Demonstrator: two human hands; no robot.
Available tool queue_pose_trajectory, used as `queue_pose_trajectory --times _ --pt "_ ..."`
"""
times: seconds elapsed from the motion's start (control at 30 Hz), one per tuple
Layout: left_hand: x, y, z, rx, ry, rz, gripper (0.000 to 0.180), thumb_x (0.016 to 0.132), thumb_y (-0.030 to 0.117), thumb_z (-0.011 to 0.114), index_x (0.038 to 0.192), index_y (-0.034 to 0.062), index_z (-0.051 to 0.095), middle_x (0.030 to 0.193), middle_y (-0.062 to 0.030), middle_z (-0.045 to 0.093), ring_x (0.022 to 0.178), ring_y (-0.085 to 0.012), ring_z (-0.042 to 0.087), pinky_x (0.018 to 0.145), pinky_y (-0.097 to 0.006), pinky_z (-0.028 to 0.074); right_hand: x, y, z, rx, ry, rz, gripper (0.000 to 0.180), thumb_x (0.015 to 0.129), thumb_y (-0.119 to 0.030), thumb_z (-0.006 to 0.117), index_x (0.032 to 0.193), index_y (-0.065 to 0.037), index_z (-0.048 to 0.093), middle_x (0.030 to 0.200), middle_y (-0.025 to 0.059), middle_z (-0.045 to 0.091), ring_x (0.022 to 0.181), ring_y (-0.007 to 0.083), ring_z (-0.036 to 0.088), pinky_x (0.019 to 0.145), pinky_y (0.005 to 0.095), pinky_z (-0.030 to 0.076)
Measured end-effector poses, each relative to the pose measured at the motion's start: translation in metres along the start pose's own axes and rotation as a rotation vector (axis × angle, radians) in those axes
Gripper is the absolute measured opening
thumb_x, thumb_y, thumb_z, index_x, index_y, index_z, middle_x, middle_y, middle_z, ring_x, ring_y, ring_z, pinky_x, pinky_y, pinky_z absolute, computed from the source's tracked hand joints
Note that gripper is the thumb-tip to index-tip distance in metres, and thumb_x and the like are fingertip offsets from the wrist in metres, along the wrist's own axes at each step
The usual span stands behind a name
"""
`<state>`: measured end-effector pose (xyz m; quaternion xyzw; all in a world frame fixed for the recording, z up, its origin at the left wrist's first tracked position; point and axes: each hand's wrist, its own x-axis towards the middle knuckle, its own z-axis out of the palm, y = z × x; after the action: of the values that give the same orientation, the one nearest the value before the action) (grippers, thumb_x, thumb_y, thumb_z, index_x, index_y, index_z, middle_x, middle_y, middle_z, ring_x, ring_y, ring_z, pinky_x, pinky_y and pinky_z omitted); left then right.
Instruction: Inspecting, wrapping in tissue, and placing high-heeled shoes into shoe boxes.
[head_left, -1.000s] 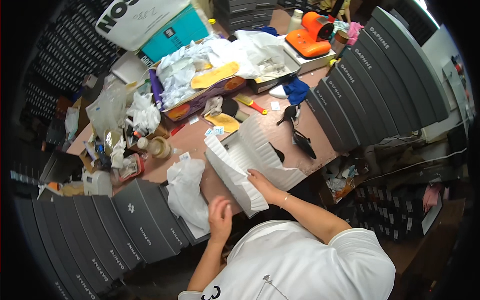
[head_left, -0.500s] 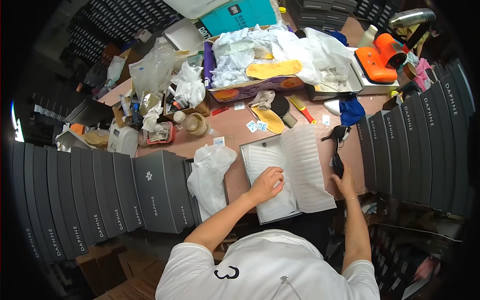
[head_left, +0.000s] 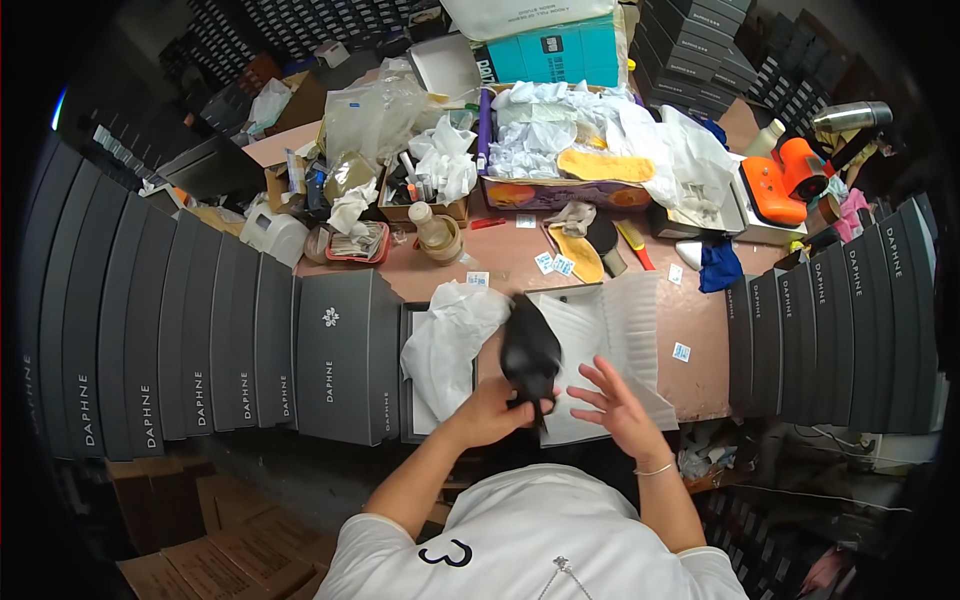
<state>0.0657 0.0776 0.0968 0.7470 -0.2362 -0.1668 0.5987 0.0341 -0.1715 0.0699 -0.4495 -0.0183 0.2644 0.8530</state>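
A black shoe [head_left: 530, 345], somewhat blurred, is gripped at its near end by my left hand [head_left: 487, 415]. The shoe hangs over the left part of a shallow grey box [head_left: 568, 293]. White ribbed wrapping sheet [head_left: 625, 340] lines that box and spills past its right side. Just right of the shoe, my right hand [head_left: 618, 412] hovers over the sheet with its fingers spread, holding nothing. Crumpled white tissue [head_left: 452, 325] lies in another open box to the left of my left hand.
Rows of upright dark grey shoe boxes [head_left: 345, 345] stand on the left, and more boxes [head_left: 845, 330] on the right. Behind lie a yellow insole [head_left: 577, 252], a yellow-and-red brush [head_left: 636, 243], a bottle [head_left: 436, 232], a paper-filled carton [head_left: 560, 190] and an orange device [head_left: 775, 190].
The black shoe has come from the table's right side to above the lined box, now in my left hand. My right hand has moved left and let go of it. The view has shifted.
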Motion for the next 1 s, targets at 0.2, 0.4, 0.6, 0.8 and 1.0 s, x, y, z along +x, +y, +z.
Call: queue_pose_trajectory --times 0.2,0.4,0.6,0.8,1.0 --pt "-0.012 0.001 -0.013 0.864 -0.502 0.076 0.028 0.08 0.023 0.067 0.104 0.0096 0.059 0.092 -0.0097 0.063 0.095 -0.0277 0.06 0.096 -0.047 0.036 0.015 0.009 0.013 -0.069 -0.164 0.316 0.067 0.079 -0.016 0.067 0.137 0.002 0.039 0.127 0.0173 0.054 0.116 0.0221 0.054 0.099 0.0355 0.043" --pt "0.088 -0.047 -0.127 0.756 0.177 -0.354 0.041 0.084 0.037 0.063 0.111 0.0068 0.057 0.096 -0.0143 0.066 0.09 -0.0331 0.063 0.084 -0.042 0.047 -0.013 0.002 -0.014 -0.19 0.089 0.079 0.039 0.077 -0.02 0.068 0.106 0.007 0.066 0.119 0.0204 0.059 0.11 0.0256 0.057 0.098 0.0342 0.042" --pt "0.095 -0.14 -0.157 0.73 -0.276 -0.681 0.027 0.088 0.027 0.059 0.09 -0.0001 0.06 0.084 -0.0163 0.064 0.075 -0.0248 0.062 0.067 -0.036 0.048 -0.026 -0.015 -0.019 -0.348 0.119 0.024 0.037 0.076 -0.022 0.07 0.103 0.003 0.068 0.123 0.02 0.057 0.109 0.0298 0.058 0.096 0.0382 0.045" --pt "0.023 -0.016 -0.122 0.59 0.394 -0.091 0.026 0.087 0.024 0.063 0.081 -0.0008 0.056 0.073 -0.013 0.055 0.063 -0.0242 0.053 0.06 -0.034 0.043 -0.027 -0.028 -0.002 0.277 -0.073 0.03 0.076 0.075 -0.044 0.069 0.118 0.017 0.052 0.108 0.0295 0.061 0.099 0.0417 0.063 0.09 0.0465 0.051" --pt "-0.037 -0.044 -0.047 -0.074 0.971 -0.064 0.029 0.082 0.018 0.074 0.094 0.0031 0.052 0.089 -0.0001 0.051 0.077 -0.0095 0.047 0.067 -0.023 0.04 -0.003 -0.038 0.042 0.082 -0.193 0.259 0.062 0.08 -0.036 0.065 0.116 0.014 0.056 0.108 0.0221 0.063 0.098 0.0271 0.063 0.091 0.0327 0.048"
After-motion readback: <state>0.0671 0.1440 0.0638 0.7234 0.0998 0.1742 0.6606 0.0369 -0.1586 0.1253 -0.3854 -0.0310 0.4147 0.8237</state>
